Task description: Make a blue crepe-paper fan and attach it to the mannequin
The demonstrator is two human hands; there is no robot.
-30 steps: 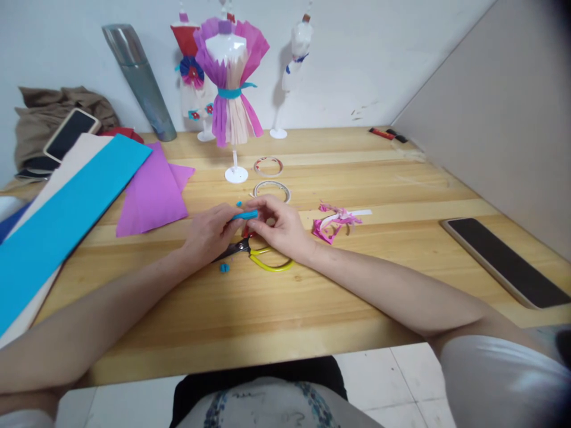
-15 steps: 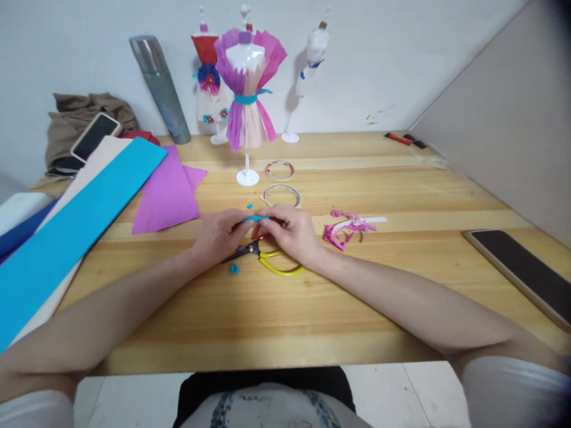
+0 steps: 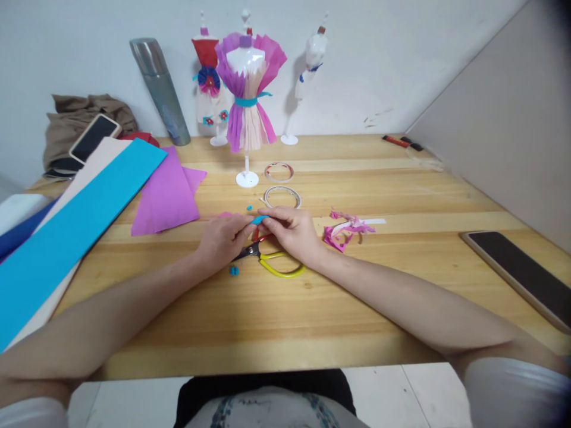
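A small piece of blue paper point(image 3: 259, 220) is pinched between the fingertips of both hands. My left hand point(image 3: 220, 241) grips its left end, and my right hand point(image 3: 294, 233) holds the right end. Beneath the hands lie scissors point(image 3: 282, 274) with yellow and red handles, their dark blades pointing left and partly covered by my left hand. One small blue bit point(image 3: 234, 271) rests below the blades, another point(image 3: 249, 208) just beyond the fingers. Pink scraps point(image 3: 339, 238) with a white strip lie right of my right hand.
Behind the hands are two tape rolls point(image 3: 282, 197) and a dress form point(image 3: 247, 128) in purple and pink paper. More forms, a bottle point(image 3: 165, 98) and a cloth point(image 3: 100, 104) stand or lie behind. Blue paper sheets point(image 3: 84, 232) are at left, a phone point(image 3: 520, 270) at right.
My left hand has shifted slightly right and turned, uncovering a bit of pink behind it. More of the blue paper shows between the fingertips.
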